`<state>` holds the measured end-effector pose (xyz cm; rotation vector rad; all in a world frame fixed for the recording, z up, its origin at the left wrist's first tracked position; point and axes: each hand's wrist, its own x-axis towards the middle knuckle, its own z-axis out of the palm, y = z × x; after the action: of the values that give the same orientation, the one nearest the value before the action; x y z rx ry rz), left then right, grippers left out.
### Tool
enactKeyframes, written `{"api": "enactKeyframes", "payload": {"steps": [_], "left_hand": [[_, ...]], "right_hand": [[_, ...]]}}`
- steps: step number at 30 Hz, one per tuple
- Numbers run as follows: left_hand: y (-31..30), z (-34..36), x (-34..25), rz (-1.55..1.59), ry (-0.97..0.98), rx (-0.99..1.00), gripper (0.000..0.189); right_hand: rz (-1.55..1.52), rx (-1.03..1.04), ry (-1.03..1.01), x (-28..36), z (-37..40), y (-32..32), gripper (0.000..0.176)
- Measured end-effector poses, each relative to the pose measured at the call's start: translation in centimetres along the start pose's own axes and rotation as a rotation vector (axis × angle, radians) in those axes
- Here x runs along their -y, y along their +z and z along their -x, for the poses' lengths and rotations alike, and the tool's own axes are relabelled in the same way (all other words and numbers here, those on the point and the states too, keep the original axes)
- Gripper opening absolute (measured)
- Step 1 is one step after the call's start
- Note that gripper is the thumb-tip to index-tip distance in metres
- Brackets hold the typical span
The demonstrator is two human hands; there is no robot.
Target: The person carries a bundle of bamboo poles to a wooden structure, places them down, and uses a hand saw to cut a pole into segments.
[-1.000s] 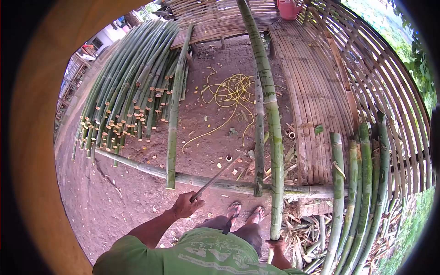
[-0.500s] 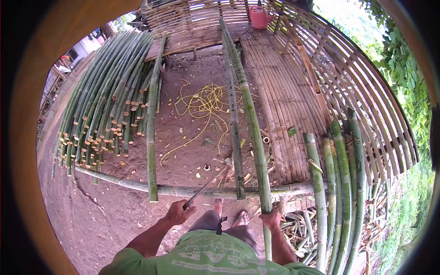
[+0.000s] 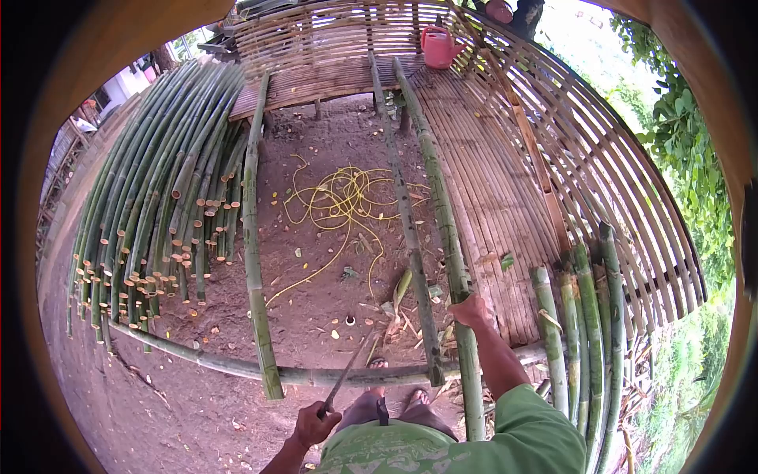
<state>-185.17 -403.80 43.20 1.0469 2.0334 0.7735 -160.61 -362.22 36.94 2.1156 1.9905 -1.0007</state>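
My left hand point(image 3: 313, 426) is closed round the dark handle of a long blade point(image 3: 345, 373), which points up and to the right, above my legs. Out at the right, my right hand point(image 3: 472, 312) grips a long green bamboo pole point(image 3: 444, 213) from above. That pole runs from the far bench down past my right side and crosses over a horizontal bamboo pole point(image 3: 316, 376). Just left of it lies a thinner, darker pole point(image 3: 404, 213), its near end over the same crosspiece.
A large bamboo stack point(image 3: 150, 189) fills the left. Another pole point(image 3: 253, 237) lies beside it. Yellow hose point(image 3: 339, 197) coils on the soil. Slatted benches point(image 3: 474, 174) and a pink watering can point(image 3: 439, 49) stand beyond; upright bamboo pieces point(image 3: 588, 316) are at right.
My right hand has moved forward along the green pole, with the arm now stretched out. My left hand and the blade sit lower in view, and the view has shifted slightly.
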Motion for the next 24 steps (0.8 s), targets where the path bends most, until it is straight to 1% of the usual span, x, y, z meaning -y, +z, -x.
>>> {"api": "enactKeyframes", "payload": {"steps": [3, 4, 9, 12, 15, 17, 18, 21, 24], "left_hand": [[-1.3, -1.3, 0.9, 0.051, -0.057, 0.019, 0.035], [-1.7, -1.9, 1.2, 0.075, -0.069, 0.023, 0.031], [-3.6, -5.0, 2.4, 0.160, -0.047, 0.020, 0.026], [-4.9, -6.6, 2.6, 0.161, -0.038, 0.047, 0.027], [-5.5, -8.1, 3.4, 0.125, -0.005, 0.061, 0.027], [-5.8, -9.0, 4.0, 0.117, 0.005, 0.076, 0.027], [-6.4, -9.5, 2.8, 0.119, 0.017, 0.078, 0.025], [-6.8, -10.6, 2.6, 0.112, 0.020, 0.085, 0.021], [-7.0, -11.4, 2.9, 0.100, -0.006, 0.087, 0.026]], "right_hand": [[0.018, 0.002, -0.027, 1.7, -2.5, 1.4, 0.053], [0.014, -0.002, -0.033, 2.1, -2.9, 1.7, 0.053], [0.039, -0.047, -0.008, 2.9, -4.7, 3.9, 0.053], [0.042, -0.006, -0.011, 3.6, -5.7, 4.2, 0.064], [0.089, -0.091, -0.063, 3.9, -7.5, 5.5, 0.076], [0.075, -0.076, -0.086, 4.7, -9.6, 5.8, 0.080], [0.068, -0.067, -0.099, 5.2, -10.9, 5.9, 0.082], [0.105, -0.105, -0.099, 8.1, -14.9, 6.4, 0.069], [0.113, -0.230, -0.202, 10.1, -17.5, 7.1, 0.069]]}}
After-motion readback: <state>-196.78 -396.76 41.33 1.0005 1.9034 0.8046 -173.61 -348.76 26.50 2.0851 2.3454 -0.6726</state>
